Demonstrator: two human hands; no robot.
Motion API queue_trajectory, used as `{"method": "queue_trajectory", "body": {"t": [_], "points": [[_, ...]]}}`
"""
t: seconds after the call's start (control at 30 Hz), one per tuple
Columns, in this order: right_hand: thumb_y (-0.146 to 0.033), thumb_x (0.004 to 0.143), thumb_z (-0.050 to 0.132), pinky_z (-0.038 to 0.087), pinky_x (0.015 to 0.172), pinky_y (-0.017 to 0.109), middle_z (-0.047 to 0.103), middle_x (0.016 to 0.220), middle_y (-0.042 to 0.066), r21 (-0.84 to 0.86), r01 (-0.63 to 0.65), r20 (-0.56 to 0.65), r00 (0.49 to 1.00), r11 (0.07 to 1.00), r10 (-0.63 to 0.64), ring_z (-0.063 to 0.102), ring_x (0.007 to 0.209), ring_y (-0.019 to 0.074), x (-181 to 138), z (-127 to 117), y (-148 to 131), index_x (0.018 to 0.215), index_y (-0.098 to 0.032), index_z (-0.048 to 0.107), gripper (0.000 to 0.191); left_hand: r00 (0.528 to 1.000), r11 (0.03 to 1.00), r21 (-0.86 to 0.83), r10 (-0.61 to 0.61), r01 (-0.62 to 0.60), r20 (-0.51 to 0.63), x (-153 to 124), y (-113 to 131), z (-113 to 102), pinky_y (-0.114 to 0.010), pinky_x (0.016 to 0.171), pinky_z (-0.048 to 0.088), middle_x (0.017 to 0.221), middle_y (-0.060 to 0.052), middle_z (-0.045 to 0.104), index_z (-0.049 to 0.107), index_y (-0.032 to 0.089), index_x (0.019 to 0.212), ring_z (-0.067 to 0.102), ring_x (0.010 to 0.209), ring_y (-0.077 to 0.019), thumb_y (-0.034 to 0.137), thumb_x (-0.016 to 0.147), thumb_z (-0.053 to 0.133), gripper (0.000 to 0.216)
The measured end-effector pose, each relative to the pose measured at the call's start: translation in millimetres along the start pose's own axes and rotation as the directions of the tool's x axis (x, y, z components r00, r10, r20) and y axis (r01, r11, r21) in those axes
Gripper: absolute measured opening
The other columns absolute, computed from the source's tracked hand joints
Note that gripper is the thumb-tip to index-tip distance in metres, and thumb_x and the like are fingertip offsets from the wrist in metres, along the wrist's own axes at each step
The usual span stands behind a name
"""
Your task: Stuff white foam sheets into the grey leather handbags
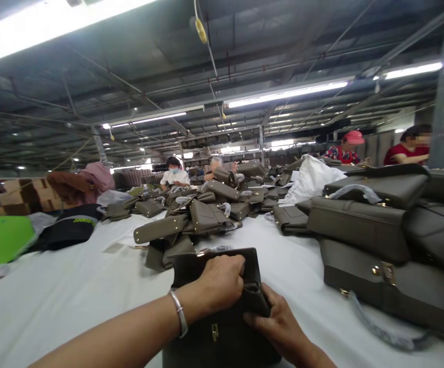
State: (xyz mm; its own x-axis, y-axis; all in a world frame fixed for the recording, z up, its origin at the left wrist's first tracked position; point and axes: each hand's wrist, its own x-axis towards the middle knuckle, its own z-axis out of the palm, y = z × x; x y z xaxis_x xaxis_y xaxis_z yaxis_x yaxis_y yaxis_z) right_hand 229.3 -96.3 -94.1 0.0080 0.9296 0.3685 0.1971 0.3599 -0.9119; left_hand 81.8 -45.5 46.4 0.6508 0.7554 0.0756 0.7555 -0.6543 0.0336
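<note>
A dark olive-brown handbag (191,335) stands before me at the bottom centre, its flap raised at the back and a small gold lock plate on its front. My left hand (222,283), with a silver bangle at the wrist, is closed at the bag's mouth, its fingers curled down inside the opening. What those fingers hold is hidden. At the bag's upper right corner my right hand (279,319) grips the side, thumb on the front and fingers behind. The bag's lower part runs out of view.
A white-covered table (91,306) bears a heap of similar handbags (210,212) ahead and a stack of bags (360,225) at right. A black cap (72,227) and a green panel (3,240) lie left. Several people work beyond, one wearing a red cap (353,137).
</note>
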Motion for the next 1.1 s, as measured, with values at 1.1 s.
{"method": "queue_trajectory", "body": {"t": [1.1], "points": [[-0.038, 0.073, 0.071, 0.040, 0.065, 0.024, 0.056, 0.076, 0.000, 0.093, -0.047, -0.075, 0.996, 0.995, 0.054, 0.047, 0.073, 0.0155, 0, 3, -1, 0.082, -0.015, 0.062, 0.026, 0.914, 0.860, -0.434, -0.370, 0.270, -0.164, -47, -134, 29, -0.026, 0.056, 0.028, 0.061, 0.003, 0.051, 0.050, 0.020, 0.072, 0.047, 0.060, -0.0152, 0.014, 0.066, 0.049, 0.008]]}}
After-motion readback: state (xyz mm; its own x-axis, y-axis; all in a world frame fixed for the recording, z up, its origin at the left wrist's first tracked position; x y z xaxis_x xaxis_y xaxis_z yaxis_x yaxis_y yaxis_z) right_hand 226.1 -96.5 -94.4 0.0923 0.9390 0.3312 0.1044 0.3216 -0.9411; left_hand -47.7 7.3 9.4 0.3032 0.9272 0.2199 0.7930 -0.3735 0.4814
